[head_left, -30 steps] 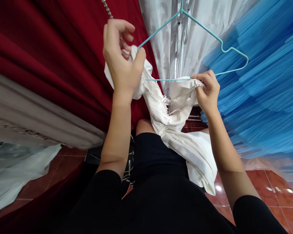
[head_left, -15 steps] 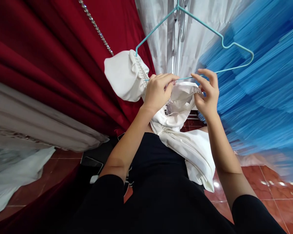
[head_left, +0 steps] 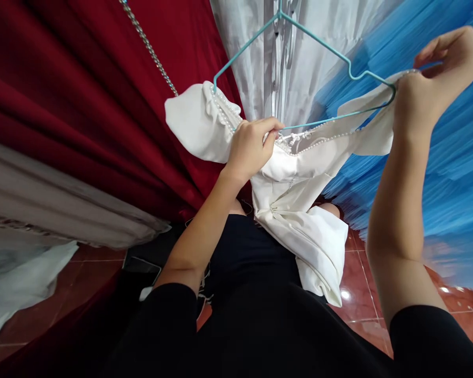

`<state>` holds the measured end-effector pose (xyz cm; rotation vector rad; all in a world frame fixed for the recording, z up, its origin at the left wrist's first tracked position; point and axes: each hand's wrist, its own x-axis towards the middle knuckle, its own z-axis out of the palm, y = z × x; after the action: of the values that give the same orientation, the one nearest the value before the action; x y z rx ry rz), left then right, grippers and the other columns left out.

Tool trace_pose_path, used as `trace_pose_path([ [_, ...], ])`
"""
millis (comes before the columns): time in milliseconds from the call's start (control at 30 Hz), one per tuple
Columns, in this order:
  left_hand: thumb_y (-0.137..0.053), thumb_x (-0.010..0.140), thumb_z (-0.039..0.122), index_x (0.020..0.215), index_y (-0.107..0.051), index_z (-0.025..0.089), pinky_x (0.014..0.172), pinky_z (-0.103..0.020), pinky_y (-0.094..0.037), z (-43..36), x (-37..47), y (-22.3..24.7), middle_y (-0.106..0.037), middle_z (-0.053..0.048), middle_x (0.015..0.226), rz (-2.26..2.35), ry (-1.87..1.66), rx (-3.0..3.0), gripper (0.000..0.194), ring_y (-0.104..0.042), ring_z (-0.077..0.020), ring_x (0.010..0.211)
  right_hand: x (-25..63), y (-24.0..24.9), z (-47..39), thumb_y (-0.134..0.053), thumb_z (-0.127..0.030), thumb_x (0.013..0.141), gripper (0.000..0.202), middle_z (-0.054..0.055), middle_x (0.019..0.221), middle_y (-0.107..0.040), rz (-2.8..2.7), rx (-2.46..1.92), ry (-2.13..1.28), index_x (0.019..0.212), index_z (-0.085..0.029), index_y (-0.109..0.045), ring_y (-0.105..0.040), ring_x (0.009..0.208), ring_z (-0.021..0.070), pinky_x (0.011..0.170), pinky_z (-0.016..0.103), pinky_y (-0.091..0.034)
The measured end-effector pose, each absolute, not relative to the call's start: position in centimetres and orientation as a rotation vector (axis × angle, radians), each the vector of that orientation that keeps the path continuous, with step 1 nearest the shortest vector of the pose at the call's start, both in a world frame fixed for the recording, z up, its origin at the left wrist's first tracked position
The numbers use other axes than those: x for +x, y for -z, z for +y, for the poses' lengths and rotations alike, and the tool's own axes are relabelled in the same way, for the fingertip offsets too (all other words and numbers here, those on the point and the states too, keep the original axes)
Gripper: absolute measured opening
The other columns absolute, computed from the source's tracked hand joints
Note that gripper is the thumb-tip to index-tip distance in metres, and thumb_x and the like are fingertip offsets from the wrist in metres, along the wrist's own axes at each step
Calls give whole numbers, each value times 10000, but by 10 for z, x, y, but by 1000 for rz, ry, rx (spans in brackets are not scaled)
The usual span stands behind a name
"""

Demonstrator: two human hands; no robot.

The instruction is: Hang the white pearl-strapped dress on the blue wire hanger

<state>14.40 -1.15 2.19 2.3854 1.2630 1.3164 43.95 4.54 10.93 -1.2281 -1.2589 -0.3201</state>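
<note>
A white dress (head_left: 281, 168) with pearl-beaded edges hangs partly on a light-blue hanger (head_left: 315, 39). Its left puffed sleeve (head_left: 193, 121) is over the hanger's left end. My left hand (head_left: 252, 144) is closed on the dress's neckline beside the hanger's bottom bar. At the hanger's right end, my right hand (head_left: 433, 86) grips the beaded edge of the other sleeve (head_left: 374, 126), which is stretched around that end. The lower part of the dress (head_left: 319, 247) lies bunched over my lap.
Red fabric (head_left: 102, 105) hangs at the left, with a beaded strap (head_left: 150, 47) on it. White garments (head_left: 244, 58) hang behind the hanger. Blue tulle (head_left: 449, 199) fills the right side. Red floor tiles (head_left: 362, 294) show below.
My right hand has moved right and up, drawing the dress's right sleeve out over the hanger's end. My left hand stays at the neckline, nearly in place.
</note>
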Motion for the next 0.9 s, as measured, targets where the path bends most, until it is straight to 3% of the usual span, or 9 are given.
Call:
trace_pose_path([
  [133, -544, 955, 47, 1057, -755, 216, 855, -353, -503, -10, 144, -22, -792, -12, 1006, 1312, -1294, 2396, 289, -711, -190, 879, 399, -119, 43, -401, 26, 561, 314, -7, 703, -497, -1505, -1069, 296, 651, -269, -336, -487, 667, 109, 619, 273, -314],
  [200, -550, 957, 50, 1068, -749, 217, 880, -369, -495, -9, 144, -21, -791, -10, 1012, 1334, -1287, 2407, 283, -712, -199, 896, 376, -115, 38, -421, -1, 571, 277, 10, 753, -567, -1617, -992, 285, 690, -251, -435, -526, 710, 137, 634, 286, -360],
  [300, -541, 970, 55, 1067, -733, 226, 959, -405, -476, -8, 141, -21, -786, -11, 1011, 1385, -1280, 2425, 275, -711, -223, 967, 342, -100, 24, -560, -57, 602, 282, 55, 917, -628, -1684, -886, 411, 842, -194, -614, -578, 893, 194, 810, 347, -473],
  [400, -535, 995, 92, 1048, -714, 236, 1031, -436, -454, -8, 137, -20, -773, -22, 1013, 1446, -1257, 2441, 236, -696, -247, 1033, 319, -71, 12, -665, -208, 798, 167, 78, 1029, -650, -1902, -939, 450, 962, -225, -639, -575, 1026, 251, 977, 435, -479],
  [500, -531, 1020, 145, 1064, -714, 246, 1062, -461, -449, -9, 134, -18, -763, -25, 1036, 1466, -1240, 2455, 214, -682, -260, 1055, 313, -33, 10, -504, -389, 1015, 178, 78, 1016, -667, -2135, -1089, 329, 1037, -248, -610, -582, 1017, 266, 956, 454, -481],
  [600, -523, 1036, 189, 1123, -720, 262, 1112, -485, -447, -12, 135, -16, -759, -22, 1126, 1395, -1246, 2460, 227, -670, -262, 1132, 318, -4, 14, -339, -438, 1080, 351, 71, 953, -653, -2129, -1158, 322, 1065, -227, -618, -590, 990, 268, 965, 493, -455],
  [733, -517, 1034, 199, 1153, -701, 293, 1241, -486, -378, -17, 133, -20, -700, -15, 1314, 1419, -1612, 2416, 239, -547, -247, 1372, 316, 1, 11, -356, -463, 1085, 361, 42, 861, -609, -2016, -1133, 272, 1102, -241, -641, -579, 938, 247, 984, 494, -427],
  [800, -632, 960, 168, 1159, -703, 320, 1291, -496, -317, -15, 124, -25, -633, -2, 1414, 1611, -1924, 2340, 260, -444, -264, 1460, 309, -2, 6, -371, -501, 1084, 381, 35, 843, -599, -1983, -1123, 246, 1098, -245, -653, -576, 927, 240, 983, 485, -417],
  [900, -719, 845, 63, 1282, -650, 337, 1303, -528, -275, -5, 101, -32, -566, -9, 1484, 1900, -2121, 2146, 520, -400, -291, 1477, 300, -3, 4, -352, -559, 1084, 444, 40, 858, -611, -1969, -1130, 245, 1063, -245, -666, -582, 951, 239, 964, 465, -413],
])
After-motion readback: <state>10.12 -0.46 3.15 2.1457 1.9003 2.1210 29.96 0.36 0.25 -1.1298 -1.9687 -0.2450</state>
